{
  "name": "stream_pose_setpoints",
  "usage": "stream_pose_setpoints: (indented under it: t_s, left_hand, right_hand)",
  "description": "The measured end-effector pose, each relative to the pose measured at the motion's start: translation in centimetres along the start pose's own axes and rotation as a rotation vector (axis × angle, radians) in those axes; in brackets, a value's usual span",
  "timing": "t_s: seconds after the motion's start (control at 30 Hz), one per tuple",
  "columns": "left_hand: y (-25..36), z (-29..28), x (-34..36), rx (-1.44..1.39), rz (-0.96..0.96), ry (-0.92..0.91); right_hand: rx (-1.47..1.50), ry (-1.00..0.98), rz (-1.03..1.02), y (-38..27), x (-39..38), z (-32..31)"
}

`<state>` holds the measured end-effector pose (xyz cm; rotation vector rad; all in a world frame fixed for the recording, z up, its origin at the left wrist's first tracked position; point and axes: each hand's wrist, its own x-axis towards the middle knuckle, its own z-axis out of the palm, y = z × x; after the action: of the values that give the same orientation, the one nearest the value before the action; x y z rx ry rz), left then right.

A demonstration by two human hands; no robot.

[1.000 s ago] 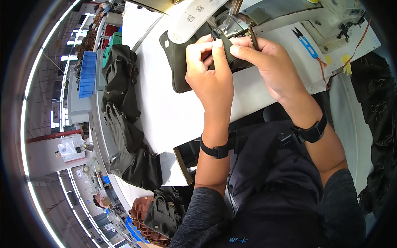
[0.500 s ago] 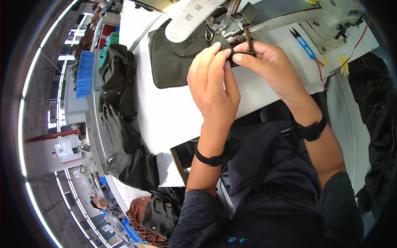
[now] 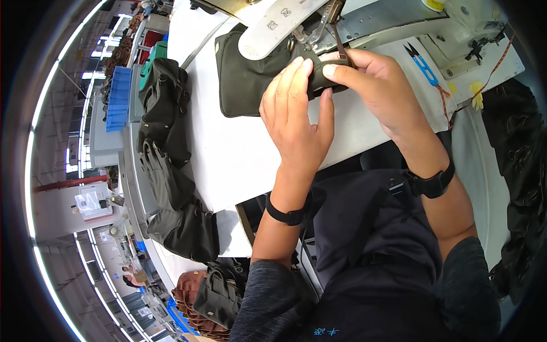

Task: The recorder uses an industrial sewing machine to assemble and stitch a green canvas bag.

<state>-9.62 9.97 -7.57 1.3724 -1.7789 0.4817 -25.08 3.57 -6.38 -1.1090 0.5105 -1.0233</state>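
Note:
A dark olive fabric bag (image 3: 242, 85) lies on the white table, partly beneath the pale arm of a sewing machine (image 3: 276, 27). My left hand (image 3: 296, 128) rests on the bag's near side, its fingers stretched out and the thumb spread away from them. At the bag's right end, my right hand (image 3: 379, 85) pinches the fabric edge between thumb and fingers. A narrow brown strap (image 3: 340, 43) rises from this end, beside the machine's metal parts. The hands hide part of the bag's right side.
Blue thread snips (image 3: 420, 62) lie right of my right hand. More olive bags (image 3: 165, 108) are lined up along the table's left side, with brown pieces (image 3: 191, 293) below. Dark material (image 3: 515, 171) hangs at the far right. A blue bin (image 3: 118, 100) stands beyond the bags.
The bag has shifted slightly to the right, and more of its right end shows between my hands. My left thumb has spread away from the fingers, which now lie on the fabric.

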Motion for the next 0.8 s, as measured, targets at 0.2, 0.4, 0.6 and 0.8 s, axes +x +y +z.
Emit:
stream_pose_setpoints:
  t_s: [0.2,0.4,0.6,0.8]
  left_hand:
    - [0.1,-0.8,0.1,0.115,0.028,-0.035]
    - [-0.5,-1.0,-1.1,0.226,0.129,-0.122]
    - [-0.7,-1.9,-0.5,0.396,0.214,-0.132]
    - [-1.0,-1.5,-0.1,0.326,0.240,-0.080]
  right_hand:
    - [-0.198,0.018,0.048,-0.9,0.7,-0.7]
    - [-0.205,-0.060,-0.067,1.3,0.5,-1.3]
    - [-0.148,-0.022,-0.004,-0.9,-0.8,0.0]
    - [-0.001,0.036,0.053,-0.8,-0.5,0.8]
